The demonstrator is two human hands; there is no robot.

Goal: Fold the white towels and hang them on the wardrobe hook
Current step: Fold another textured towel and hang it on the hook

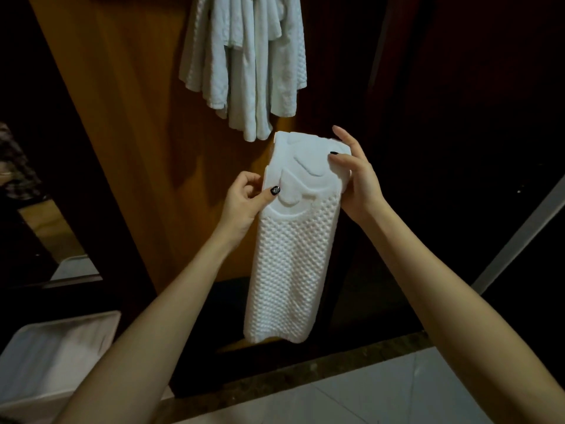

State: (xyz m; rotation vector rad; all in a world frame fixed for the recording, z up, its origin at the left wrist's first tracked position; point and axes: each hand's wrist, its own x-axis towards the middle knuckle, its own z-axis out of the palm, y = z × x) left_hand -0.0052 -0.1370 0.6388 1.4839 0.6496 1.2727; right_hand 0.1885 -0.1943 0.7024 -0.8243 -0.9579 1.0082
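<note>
Folded white towel (290, 264) hangs lengthwise at centre, in front of the wooden wardrobe panel (122, 117). Left hand (244, 197) at 9 o'clock of its upper end, grip pinched on the left edge; right hand (354, 175) at 3 o'clock, grip clamped round the top right corner. Hanging towels (244, 62) bunched at 12 o'clock, just above; white bin (52, 356) at 8 o'clock.

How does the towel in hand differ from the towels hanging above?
The held towel is folded into a neat strip; the hanging towels drape in loose bunches. The held towel looks bright white, the hanging towels greyer. The left hand and right hand grip only the held towel. Both show dimpled weave.
</note>
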